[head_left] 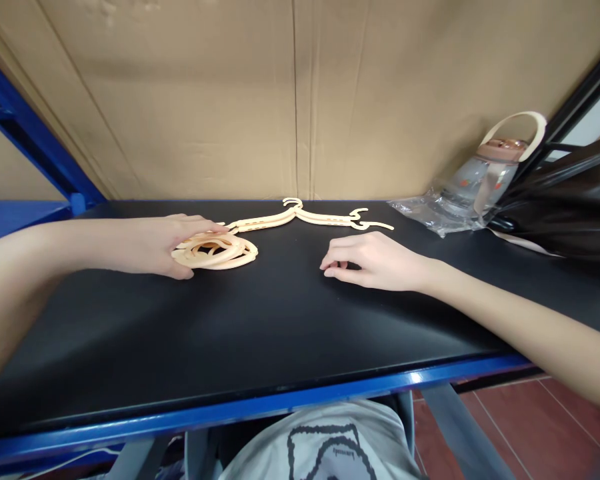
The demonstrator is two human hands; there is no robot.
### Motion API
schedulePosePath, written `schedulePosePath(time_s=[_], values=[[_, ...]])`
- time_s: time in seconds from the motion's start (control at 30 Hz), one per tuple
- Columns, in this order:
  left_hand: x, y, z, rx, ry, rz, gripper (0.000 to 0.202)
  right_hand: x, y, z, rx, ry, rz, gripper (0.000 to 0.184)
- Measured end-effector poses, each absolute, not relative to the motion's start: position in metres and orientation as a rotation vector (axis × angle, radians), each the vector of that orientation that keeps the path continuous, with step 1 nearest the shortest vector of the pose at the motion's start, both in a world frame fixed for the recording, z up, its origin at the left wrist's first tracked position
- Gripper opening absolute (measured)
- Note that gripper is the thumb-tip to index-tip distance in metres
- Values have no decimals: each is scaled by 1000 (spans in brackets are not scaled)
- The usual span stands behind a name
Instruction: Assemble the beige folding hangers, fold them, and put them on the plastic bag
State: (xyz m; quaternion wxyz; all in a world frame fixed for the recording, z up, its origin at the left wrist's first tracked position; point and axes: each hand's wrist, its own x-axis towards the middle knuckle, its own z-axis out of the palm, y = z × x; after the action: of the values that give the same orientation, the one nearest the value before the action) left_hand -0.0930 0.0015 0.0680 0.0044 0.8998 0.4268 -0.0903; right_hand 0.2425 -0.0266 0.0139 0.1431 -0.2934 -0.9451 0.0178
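My left hand (165,245) is closed round the left side of a bundle of cream plastic rings (230,257), overlapping loops on the table. Its thumb is at the near side and its fingers lie over the far side. Behind the bundle, a cream clothes hanger (295,215) lies flat, with its curved top hook towards the back wall and small hooks at its right end. The hanger's left end is partly hidden by the rings and my left hand. Just in front of the hanger's right end, my right hand (367,261) rests with curled fingers, thumb and fingertips together, nothing visible in them.
The black tabletop (260,333) has a blue front edge (280,403). Brown cardboard (205,100) stands along the back. At the right are a clear bottle with a handle (495,173), a crumpled plastic bag (425,210) and a black glossy bag (570,200). A blue frame (35,140) rises at the left.
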Motion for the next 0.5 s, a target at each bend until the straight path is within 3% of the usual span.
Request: schedulePosePath(time_s=[0.5], values=[[-83,-1,67,2766,1451,-223,56,243,-26,14,-840,-2750,44,17]])
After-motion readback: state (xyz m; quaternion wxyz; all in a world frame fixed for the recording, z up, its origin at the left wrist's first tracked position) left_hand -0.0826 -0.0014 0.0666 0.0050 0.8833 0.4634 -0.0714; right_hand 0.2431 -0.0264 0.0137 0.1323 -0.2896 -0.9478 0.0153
